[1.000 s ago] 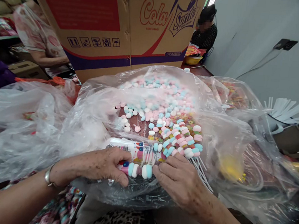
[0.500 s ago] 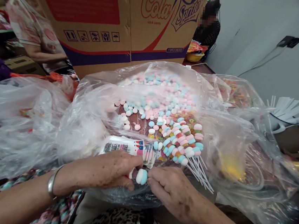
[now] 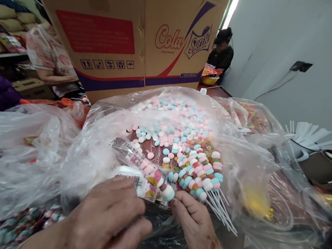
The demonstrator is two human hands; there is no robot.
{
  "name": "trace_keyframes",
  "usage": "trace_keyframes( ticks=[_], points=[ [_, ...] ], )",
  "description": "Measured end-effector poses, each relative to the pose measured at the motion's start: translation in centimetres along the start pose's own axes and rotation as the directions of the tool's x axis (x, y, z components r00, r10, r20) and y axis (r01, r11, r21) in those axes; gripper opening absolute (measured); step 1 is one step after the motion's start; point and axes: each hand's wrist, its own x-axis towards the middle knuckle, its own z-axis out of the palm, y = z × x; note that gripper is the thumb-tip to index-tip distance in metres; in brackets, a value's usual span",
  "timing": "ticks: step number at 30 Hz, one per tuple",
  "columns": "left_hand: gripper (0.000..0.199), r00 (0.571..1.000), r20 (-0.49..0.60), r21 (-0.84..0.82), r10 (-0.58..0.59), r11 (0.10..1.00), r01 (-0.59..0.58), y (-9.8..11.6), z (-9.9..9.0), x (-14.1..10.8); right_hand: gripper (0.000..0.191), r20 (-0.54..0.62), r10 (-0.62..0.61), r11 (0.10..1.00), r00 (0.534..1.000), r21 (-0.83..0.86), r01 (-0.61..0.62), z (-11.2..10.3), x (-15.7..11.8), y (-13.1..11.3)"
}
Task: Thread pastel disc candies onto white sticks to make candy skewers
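A candy skewer [image 3: 167,192] of pink, white and blue pieces lies at a slant, most of it inside a clear printed wrapper [image 3: 137,159]. The fingertips of my right hand [image 3: 194,217] pinch its lower end, where the stick is hidden by my fingers. My left hand [image 3: 107,213] is nearer the camera, to the left of the skewer, slightly blurred, with thumb and fingers apart and nothing between them. Below the wrapped skewer is a stack of flat printed wrappers [image 3: 129,172]. Several unwrapped candy skewers [image 3: 199,169] lie bundled on the right, white sticks toward me.
Loose pastel candies [image 3: 169,121] spread under a clear plastic bag [image 3: 94,133]. A large cardboard box [image 3: 113,29] stands behind. White sticks [image 3: 308,134] fill a container at right; finished wrapped skewers [image 3: 6,226] lie lower left. Two people sit beyond the box.
The skewer has gone into a wrapper and now points up and left. My left hand has let go and drawn back toward me; my right hand still holds the lower end.
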Motion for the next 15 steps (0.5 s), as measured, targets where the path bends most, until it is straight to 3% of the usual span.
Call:
trace_keyframes(
  ticks=[2,4,5,6,8,9,10,12,13,15],
  points=[
    [0.022,0.957,-0.024,-0.101,-0.289,0.953,0.285,-1.1,0.6,-1.4,0.039,-0.005,0.011,0.999,1.0,0.054,-0.011,0.1,-0.1,0.2],
    [0.028,0.83,-0.042,-0.285,-0.557,0.803,0.524,-2.6,1.6,-2.2,0.039,0.002,0.02,0.997,1.0,0.072,-0.021,0.3,-0.2,0.5],
    [0.035,0.766,-0.062,-0.425,-0.64,0.711,0.56,-3.1,2.1,-2.2,0.038,0.005,0.021,0.997,1.0,0.068,-0.021,0.5,-0.3,0.7],
    [0.046,0.714,-0.071,-0.58,-0.696,0.611,0.538,-3.4,2.6,-1.9,0.037,0.008,0.017,0.998,1.0,0.053,-0.017,0.7,-0.3,0.9],
    [0.064,0.628,-0.087,-0.845,-0.774,0.391,0.364,-3.4,3.5,-0.7,0.033,0.008,-0.02,1.0,1.0,0.002,0.02,1.2,-0.4,1.1],
    [0.067,0.574,-0.092,-0.924,-0.814,0.285,0.256,-3.1,3.8,0.2,0.03,0.002,-0.064,0.997,0.998,-0.037,0.064,1.4,-0.4,1.1],
    [0.068,0.507,-0.126,-0.966,-0.853,0.221,0.131,-2.7,4.0,1.2,0.026,-0.005,-0.126,0.988,0.992,-0.087,0.125,1.6,-0.4,1.1],
    [0.062,0.414,-0.125,-0.992,-0.902,0.122,-0.032,-2.1,4.4,2.9,0.021,-0.017,-0.295,0.933,0.955,-0.219,0.284,1.8,-0.4,0.9],
    [0.058,0.391,-0.112,-0.993,-0.913,0.084,-0.087,-1.9,4.6,3.6,0.02,-0.026,-0.39,0.881,0.92,-0.302,0.365,1.9,-0.3,0.8],
    [0.049,0.393,-0.079,-0.989,-0.916,0.023,-0.146,-2.0,5.0,4.5,0.022,-0.043,-0.573,0.727,0.819,-0.489,0.482,2.0,-0.2,0.6]
  ],
)
